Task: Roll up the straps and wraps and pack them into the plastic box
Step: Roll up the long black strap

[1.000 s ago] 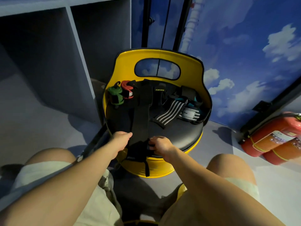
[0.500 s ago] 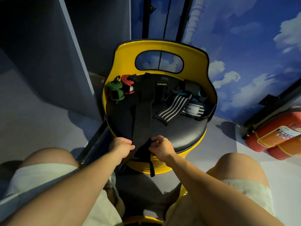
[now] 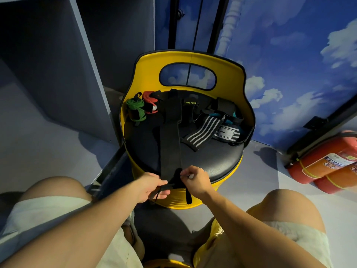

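A long black strap [image 3: 171, 140] lies lengthwise across the black seat of a yellow chair [image 3: 218, 159]. Its near end hangs over the seat's front edge. My left hand [image 3: 152, 187] holds that near end from the left, thin loops draped over the fingers. My right hand [image 3: 195, 180] pinches the same end from the right. At the back of the seat sit a rolled green wrap [image 3: 135, 110], a rolled red wrap [image 3: 149, 102], a black-and-white striped wrap [image 3: 204, 131], a white-labelled wrap [image 3: 228, 133] and more black straps [image 3: 222, 107]. No plastic box is in view.
A grey shelf unit [image 3: 58, 64] stands to the left of the chair. Two red fire extinguishers [image 3: 326, 163] lie on the floor at the right, against a wall painted with sky and clouds [image 3: 289, 55]. My knees flank the chair's front.
Both hands have drawn back from the seat's front toward me with the strap's near end, which now hangs over the edge. My view has tilted down and moved closer.
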`<state>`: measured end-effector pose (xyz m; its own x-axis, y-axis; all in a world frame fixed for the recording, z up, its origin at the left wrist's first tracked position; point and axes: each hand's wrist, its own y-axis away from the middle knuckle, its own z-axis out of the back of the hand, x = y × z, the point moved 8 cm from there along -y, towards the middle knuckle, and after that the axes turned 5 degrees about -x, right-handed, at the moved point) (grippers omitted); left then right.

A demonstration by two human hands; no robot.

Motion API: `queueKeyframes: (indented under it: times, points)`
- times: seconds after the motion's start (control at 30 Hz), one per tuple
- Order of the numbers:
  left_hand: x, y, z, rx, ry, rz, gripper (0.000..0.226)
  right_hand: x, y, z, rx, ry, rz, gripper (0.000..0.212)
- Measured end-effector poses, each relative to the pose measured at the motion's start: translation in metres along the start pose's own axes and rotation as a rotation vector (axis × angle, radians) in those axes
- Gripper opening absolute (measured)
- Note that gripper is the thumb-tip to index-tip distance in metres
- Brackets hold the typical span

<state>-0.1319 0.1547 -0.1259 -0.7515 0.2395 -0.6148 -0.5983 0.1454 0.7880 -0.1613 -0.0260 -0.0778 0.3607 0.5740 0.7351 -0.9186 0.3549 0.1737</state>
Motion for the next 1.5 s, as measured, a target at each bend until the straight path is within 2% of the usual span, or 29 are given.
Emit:
queueKeyframes:
  times: [0.1, 0.23, 0.3, 0.4, 0.57, 0.67, 0.73, 0.83, 1.1, 1.2, 1.33, 1.4, 1.5]
  points:
    - [-0.001, -0.002, -0.001, -0.005, 0.016, -0.001, 0.044, 0.005, 0.007, 0.000, 0.050, 0.052, 0.115, 0.017]
    - [-0.003, -0.003, -0.004, 0.010, 0.029, -0.002, 0.033, 0.012, 0.018, -0.004, 0.135, 0.180, 0.422, 0.032]
    - [-0.002, -0.002, -0.005, 0.014, 0.029, 0.013, 0.018, 0.013, 0.021, -0.003, 0.095, 0.263, 0.506, 0.032]
    - [-0.001, 0.001, -0.007, 0.018, 0.040, 0.034, 0.015, 0.018, 0.023, -0.001, 0.033, 0.303, 0.574, 0.029]
    - [-0.011, 0.004, -0.002, -0.046, 0.088, -0.029, 0.005, 0.021, 0.015, -0.004, 0.050, 0.298, 0.567, 0.031]
    - [-0.011, 0.007, -0.007, 0.071, 0.036, -0.075, 0.021, 0.015, 0.010, -0.010, 0.088, 0.303, 0.525, 0.031]
    - [-0.010, 0.007, -0.007, 0.108, -0.043, -0.124, 0.024, 0.011, 0.008, -0.013, 0.105, 0.308, 0.511, 0.031]
    - [-0.011, 0.002, 0.001, 0.021, -0.157, -0.199, 0.022, 0.009, 0.004, -0.016, 0.119, 0.298, 0.494, 0.031]
    - [-0.008, -0.003, 0.001, -0.040, -0.083, -0.150, 0.013, 0.006, -0.001, -0.011, 0.098, 0.235, 0.452, 0.024]
    - [-0.006, -0.004, -0.001, -0.067, -0.057, -0.115, 0.011, 0.007, 0.001, -0.013, 0.072, 0.297, 0.499, 0.027]
    - [-0.006, -0.006, 0.001, -0.097, -0.022, -0.073, 0.012, 0.016, 0.008, -0.014, -0.028, 0.477, 0.669, 0.031]
    - [-0.007, -0.006, 0.002, -0.099, -0.004, -0.058, 0.016, 0.021, 0.010, -0.011, -0.072, 0.528, 0.732, 0.033]
    - [-0.007, -0.006, 0.002, -0.091, 0.003, -0.031, 0.027, 0.028, 0.014, -0.011, -0.046, 0.557, 0.786, 0.030]
